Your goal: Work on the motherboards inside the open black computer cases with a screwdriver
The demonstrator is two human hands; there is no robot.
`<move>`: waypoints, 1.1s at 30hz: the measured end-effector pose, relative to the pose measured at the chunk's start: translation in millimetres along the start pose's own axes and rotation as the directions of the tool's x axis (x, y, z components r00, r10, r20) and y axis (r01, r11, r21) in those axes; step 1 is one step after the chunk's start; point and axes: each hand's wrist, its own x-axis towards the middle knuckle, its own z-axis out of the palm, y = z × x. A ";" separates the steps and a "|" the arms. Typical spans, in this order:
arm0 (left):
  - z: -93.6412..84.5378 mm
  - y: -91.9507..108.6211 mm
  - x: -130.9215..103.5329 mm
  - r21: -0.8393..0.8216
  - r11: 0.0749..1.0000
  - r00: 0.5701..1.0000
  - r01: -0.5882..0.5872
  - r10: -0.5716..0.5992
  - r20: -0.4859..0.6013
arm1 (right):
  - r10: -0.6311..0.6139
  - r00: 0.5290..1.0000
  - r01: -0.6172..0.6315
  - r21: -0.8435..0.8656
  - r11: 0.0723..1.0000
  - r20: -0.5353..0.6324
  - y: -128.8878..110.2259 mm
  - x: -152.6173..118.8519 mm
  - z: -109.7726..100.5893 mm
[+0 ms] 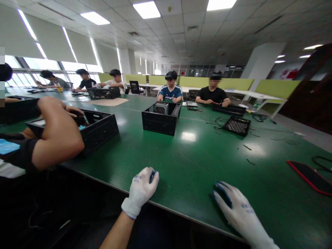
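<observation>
My left hand (144,185), in a white glove with a blue palm side, rests at the near edge of the green table (166,159). Its fingers are curled under with the thumb beside them, and whatever may be inside is hidden. To the right, my right hand (236,205), in a matching glove, lies palm down over the tabletop. Its thumb stands apart from the stretched fingers, and no held object shows. Beyond both hands is a black computer case (159,122) with a power supply (161,108) in its open top.
At left, a co-worker's arm (58,135) reaches over another black case (101,133). A black fan-like panel (236,125) and loose cables (219,122) lie at right, near a red-edged black pad (310,178). Several people sit across the table.
</observation>
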 end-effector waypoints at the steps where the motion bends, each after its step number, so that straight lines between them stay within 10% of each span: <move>1: 0.4 -0.3 -0.1 -0.001 1.000 1.000 -0.006 0.006 -0.009 | 0.035 0.999 -0.035 0.006 0.999 -0.003 -1.7 1.4 -0.5; 6: 1.0 0.3 -0.2 -0.005 1.000 1.000 -0.013 0.013 -0.001 | 0.227 0.974 -0.226 0.052 0.973 -0.022 -11.2 9.6 -4.1; 13: -0.7 2.1 -0.7 -0.013 1.000 1.000 -0.006 0.006 -0.007 | 0.044 0.999 -0.044 0.021 0.999 -0.010 -3.7 3.4 -5.1; 33: 0.4 0.5 -0.3 0.016 0.999 0.998 -0.034 0.035 -0.055 | 0.051 0.999 -0.052 -0.033 0.998 -0.019 -7.6 7.5 -8.3</move>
